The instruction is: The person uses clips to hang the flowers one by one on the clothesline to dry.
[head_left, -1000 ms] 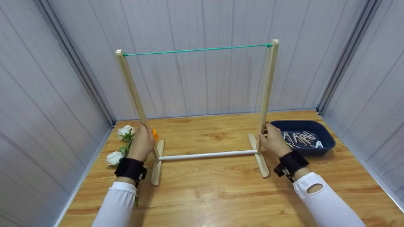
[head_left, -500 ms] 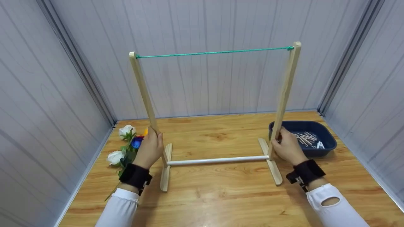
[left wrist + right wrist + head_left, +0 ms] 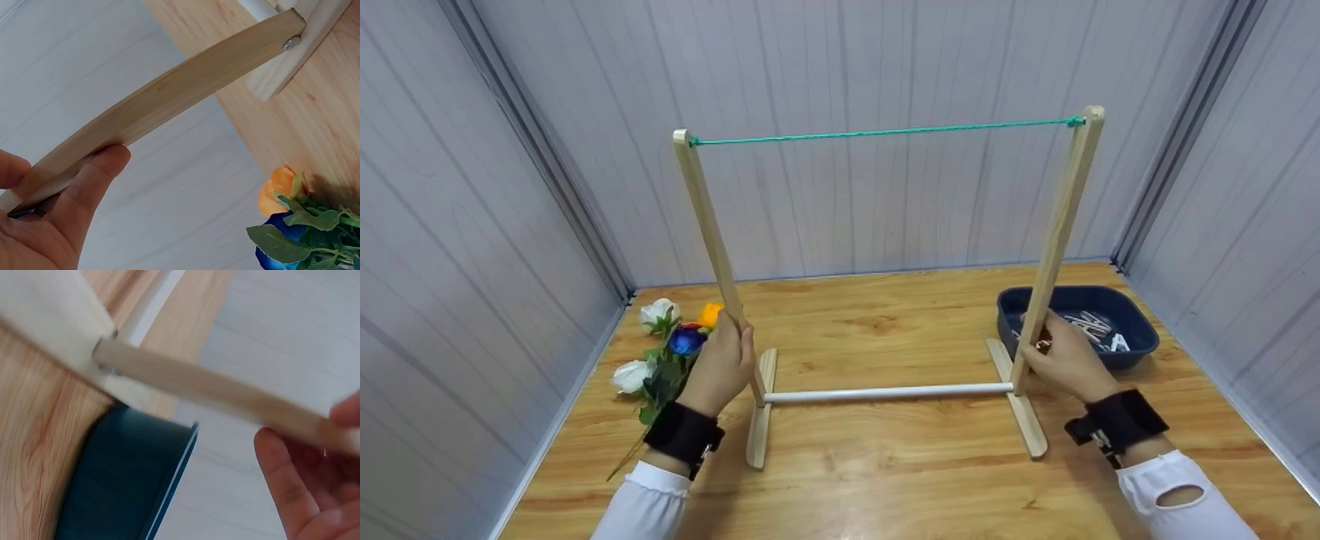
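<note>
A wooden stand [image 3: 709,225] is over the middle part of the table [image 3: 877,480], well apart from the back edge, between the left edge and the right edge; I cannot tell if it rests with its full weight on the table. The left hand [image 3: 722,367] is closed around the left post [image 3: 169,93], which lies between thumb and fingers. In the same way the right hand [image 3: 1066,360] is gripping the right post [image 3: 1059,232]. A green cord [image 3: 885,132] is tied between the tops of both posts, and a white rod [image 3: 889,393] joins them near the feet. Near the left edge of the table, beside the left hand, lie flowers with green leaves: two white roses [image 3: 631,376], a blue flower [image 3: 688,340] and an orange flower [image 3: 710,315]. Towards the back right corner there is a dark blue basin [image 3: 129,478], just behind the right hand, and in it lie wooden clothespins [image 3: 1087,326] and a white clothespin [image 3: 1119,343]. In the right wrist view the right post is somewhat blurred.
</note>
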`<state>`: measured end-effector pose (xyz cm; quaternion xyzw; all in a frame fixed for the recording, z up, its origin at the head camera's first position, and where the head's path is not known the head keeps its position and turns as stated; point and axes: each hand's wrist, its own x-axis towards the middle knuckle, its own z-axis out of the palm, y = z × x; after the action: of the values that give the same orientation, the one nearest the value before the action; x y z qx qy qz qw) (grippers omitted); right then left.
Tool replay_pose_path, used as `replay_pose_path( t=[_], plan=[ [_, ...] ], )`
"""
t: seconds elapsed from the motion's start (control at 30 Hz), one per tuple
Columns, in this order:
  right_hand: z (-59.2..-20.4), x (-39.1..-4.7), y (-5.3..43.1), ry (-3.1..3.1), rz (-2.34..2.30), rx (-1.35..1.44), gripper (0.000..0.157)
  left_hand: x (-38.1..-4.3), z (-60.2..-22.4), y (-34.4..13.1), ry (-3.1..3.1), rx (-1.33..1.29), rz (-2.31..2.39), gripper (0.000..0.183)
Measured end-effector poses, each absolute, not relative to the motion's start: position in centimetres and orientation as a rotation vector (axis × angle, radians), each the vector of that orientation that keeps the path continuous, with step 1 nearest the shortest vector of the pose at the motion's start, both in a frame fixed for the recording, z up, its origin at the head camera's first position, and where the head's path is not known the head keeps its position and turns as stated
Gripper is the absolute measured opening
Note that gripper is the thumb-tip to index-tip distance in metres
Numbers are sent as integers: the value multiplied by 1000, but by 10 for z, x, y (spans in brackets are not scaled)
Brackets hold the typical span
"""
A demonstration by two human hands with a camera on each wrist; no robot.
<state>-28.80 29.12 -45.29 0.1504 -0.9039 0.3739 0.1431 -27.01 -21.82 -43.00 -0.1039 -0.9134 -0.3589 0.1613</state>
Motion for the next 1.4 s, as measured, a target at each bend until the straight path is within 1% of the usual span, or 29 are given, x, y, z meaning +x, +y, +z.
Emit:
replay_pose_path(
  t=[0.1,0.23,0.43,0.5,0.6,0.67,0.73,0.8,0.83,0.97,1.1,1.2,1.4],
  plan=[
    [-452,-288,304,-2646,1056,515,46,-271,-430,-218,-2604,-297,-1019,23],
    [-451,-296,324,-2753,890,508,47,-272,-432,-218,-2596,-294,-1007,22],
    [-459,-314,355,-2949,564,533,63,-273,-435,-217,-2594,-286,-972,23],
    [-463,-318,361,-3004,497,561,65,-273,-436,-217,-2595,-285,-955,24],
    [-468,-323,365,-3067,403,603,58,-272,-437,-217,-2595,-287,-948,26],
    [-469,-326,365,-3092,355,628,48,-272,-437,-218,-2597,-281,-952,27],
    [-468,-330,364,-3103,300,642,33,-272,-437,-218,-2595,-279,-958,28],
    [-467,-333,363,-3115,264,636,14,-272,-437,-217,-2592,-279,-970,28],
    [-466,-334,362,-3120,250,627,9,-272,-436,-217,-2592,-280,-975,29],
    [-463,-336,360,-3129,217,610,34,-273,-436,-216,-2588,-287,-989,27],
    [-463,-336,357,-3109,225,635,44,-273,-436,-215,-2591,-279,-990,25],
    [-463,-335,353,-3106,227,645,48,-273,-435,-215,-2597,-274,-988,26],
    [-458,-335,341,-3110,134,693,39,-272,-436,-215,-2593,-261,-971,25]
  ],
)
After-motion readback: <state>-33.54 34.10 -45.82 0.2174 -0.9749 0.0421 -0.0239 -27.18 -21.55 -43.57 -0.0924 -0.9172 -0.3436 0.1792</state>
